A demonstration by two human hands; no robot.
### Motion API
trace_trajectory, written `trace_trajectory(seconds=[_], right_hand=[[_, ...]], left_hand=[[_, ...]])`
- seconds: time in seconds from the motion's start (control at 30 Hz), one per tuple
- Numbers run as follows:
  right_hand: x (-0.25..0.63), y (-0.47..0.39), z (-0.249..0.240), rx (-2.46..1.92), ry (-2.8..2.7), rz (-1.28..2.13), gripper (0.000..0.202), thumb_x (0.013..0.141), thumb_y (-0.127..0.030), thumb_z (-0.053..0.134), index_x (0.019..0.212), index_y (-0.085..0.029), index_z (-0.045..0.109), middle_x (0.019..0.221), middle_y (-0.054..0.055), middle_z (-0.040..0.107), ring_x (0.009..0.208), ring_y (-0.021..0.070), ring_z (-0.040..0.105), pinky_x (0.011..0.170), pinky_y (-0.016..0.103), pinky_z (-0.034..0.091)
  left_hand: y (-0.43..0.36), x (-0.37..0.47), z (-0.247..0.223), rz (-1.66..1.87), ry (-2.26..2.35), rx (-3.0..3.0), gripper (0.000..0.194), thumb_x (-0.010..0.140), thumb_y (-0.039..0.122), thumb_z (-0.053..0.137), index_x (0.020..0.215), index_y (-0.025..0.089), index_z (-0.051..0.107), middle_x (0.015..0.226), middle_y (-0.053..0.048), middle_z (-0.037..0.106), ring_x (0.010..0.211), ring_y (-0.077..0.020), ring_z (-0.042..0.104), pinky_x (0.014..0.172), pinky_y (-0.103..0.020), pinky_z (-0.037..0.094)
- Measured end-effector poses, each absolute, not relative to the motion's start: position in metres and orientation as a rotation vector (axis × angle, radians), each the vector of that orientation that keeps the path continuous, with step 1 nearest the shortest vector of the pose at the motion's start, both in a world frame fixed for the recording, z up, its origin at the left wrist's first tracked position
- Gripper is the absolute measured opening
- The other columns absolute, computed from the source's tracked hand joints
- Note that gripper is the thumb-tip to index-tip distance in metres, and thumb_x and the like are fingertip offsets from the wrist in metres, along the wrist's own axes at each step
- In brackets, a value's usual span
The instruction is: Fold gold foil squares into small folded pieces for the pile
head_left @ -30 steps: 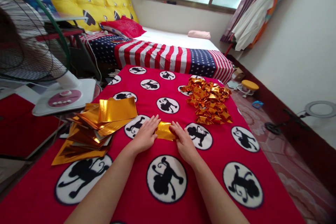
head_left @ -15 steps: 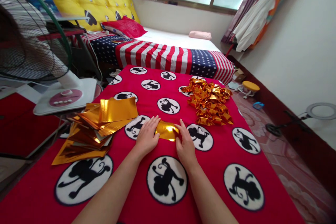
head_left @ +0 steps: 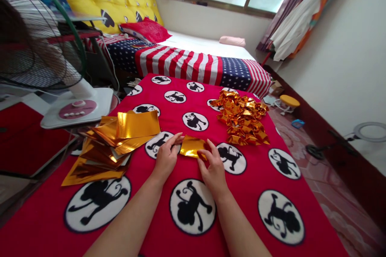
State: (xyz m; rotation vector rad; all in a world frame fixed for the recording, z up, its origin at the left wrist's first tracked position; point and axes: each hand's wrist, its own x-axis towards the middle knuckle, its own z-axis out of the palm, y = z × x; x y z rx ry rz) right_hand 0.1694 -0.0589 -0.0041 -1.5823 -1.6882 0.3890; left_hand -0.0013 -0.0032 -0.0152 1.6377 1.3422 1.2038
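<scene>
A small piece of folded gold foil paper point(head_left: 190, 145) lies on the red cloth point(head_left: 238, 217) between my two hands. My left hand point(head_left: 167, 156) rests at its left edge, fingers stretched forward, apart from any firm grip. With thumb and fingers closed about the right end of the paper is my right hand point(head_left: 213, 165). To the left sits a loose stack of gold foil sheets point(head_left: 137, 125), fanned out unevenly. On the far right of the cloth is a heap of folded gold foil pieces point(head_left: 244, 116).
Left of the table, a fan point(head_left: 78, 108) stands on a pale base, beside a red folder-like panel point(head_left: 30, 136). A bed point(head_left: 187, 64) with a stars-and-stripes cover lies beyond. On the floor at right are a yellow-topped stool point(head_left: 289, 100) and a ring light point(head_left: 372, 130).
My left hand has drawn slightly back and left, uncovering the paper's left edge. The right fingers have curled more around its right end.
</scene>
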Motion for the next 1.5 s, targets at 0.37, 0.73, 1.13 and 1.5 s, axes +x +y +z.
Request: trace_trajectory(seconds=[0.37,0.73,1.13,1.5], right_hand=[[0.175,-0.058,-0.005,-1.415,-1.286,0.499,0.018,0.092,-0.028,0.045,0.092,-0.02,0.062,0.122,0.011,0.063,0.114,0.0222,0.058,0.101,0.041,0.043],[0.183,-0.05,-0.014,-1.284,-0.937,0.765,0.021,0.087,-0.038,0.058,0.095,-0.018,0.059,0.081,0.002,0.062,0.072,0.0157,0.06,0.066,0.027,0.05],[0.173,-0.057,-0.008,-1.279,-1.287,0.746,0.013,0.086,-0.029,0.06,0.09,-0.02,0.067,0.077,0.002,0.066,0.065,0.0134,0.058,0.06,0.023,0.045],[0.178,-0.052,-0.001,-1.185,-0.996,1.083,0.018,0.075,-0.034,0.073,0.078,-0.018,0.067,0.07,0.0,0.064,0.061,0.0116,0.059,0.058,0.021,0.047]], left_hand=[[-0.004,-0.002,-0.016,1.212,1.335,1.7,0.046,0.08,0.008,0.046,0.123,0.019,0.058,0.114,-0.006,0.069,0.093,-0.0158,0.069,0.091,-0.032,0.053],[-0.009,0.005,-0.003,1.158,1.108,1.575,0.055,0.077,0.038,0.07,0.127,0.019,0.057,0.109,-0.009,0.069,0.095,-0.0205,0.066,0.082,-0.029,0.053],[-0.005,0.001,0.003,1.125,1.057,1.365,0.027,0.075,0.037,0.071,0.084,0.013,0.074,0.075,-0.006,0.071,0.068,-0.0162,0.064,0.06,-0.022,0.048],[-0.012,0.014,0.007,1.078,0.879,1.04,0.026,0.066,0.03,0.077,0.083,0.014,0.065,0.073,-0.002,0.07,0.065,-0.0123,0.063,0.061,-0.02,0.049]])
